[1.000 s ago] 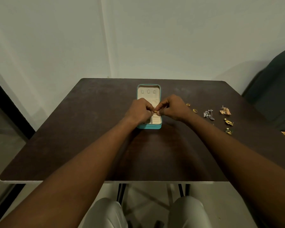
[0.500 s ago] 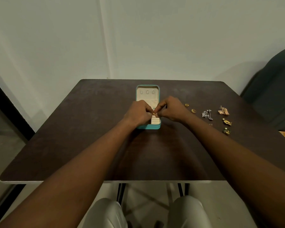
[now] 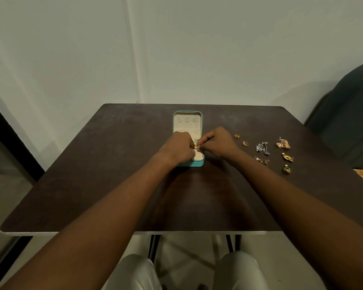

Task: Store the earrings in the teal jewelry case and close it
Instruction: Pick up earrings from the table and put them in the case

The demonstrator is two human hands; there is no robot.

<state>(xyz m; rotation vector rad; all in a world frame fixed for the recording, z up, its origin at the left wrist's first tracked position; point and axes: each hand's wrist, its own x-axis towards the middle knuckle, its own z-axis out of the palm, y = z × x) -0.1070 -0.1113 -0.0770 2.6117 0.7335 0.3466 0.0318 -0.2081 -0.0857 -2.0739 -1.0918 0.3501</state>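
A person seated at a dark brown table [image 3: 92,185] works over a teal jewelry case [image 3: 197,163], both bare forearms stretched across the tabletop. A dark rounded chair back [image 3: 348,114] stands past the table's right corner, and knees in pale trousers [image 3: 134,273] show below the near edge.

The case lies open near the far middle of the table, its lid folded back flat away from the person. The lid's cream lining [image 3: 187,124] carries three small tabs in a row above a pocket. Most of the base is covered by the hands; only a cream-lined compartment [image 3: 198,156] at its near right corner shows, and what the covered sections hold cannot be told.

The left hand [image 3: 177,150] and right hand [image 3: 218,143] meet over the base, fingers curled in, their fingertips pinching one small gold earring [image 3: 195,146] between them just above the lining.

The other earrings lie loose on the table to the right of the case: two small gold pieces [image 3: 237,135] nearest the right hand, a silver cluster [image 3: 262,147], a gold filigree piece [image 3: 283,143], a thin gold drop [image 3: 262,160] and two gold-and-green pieces [image 3: 288,157] farther out.
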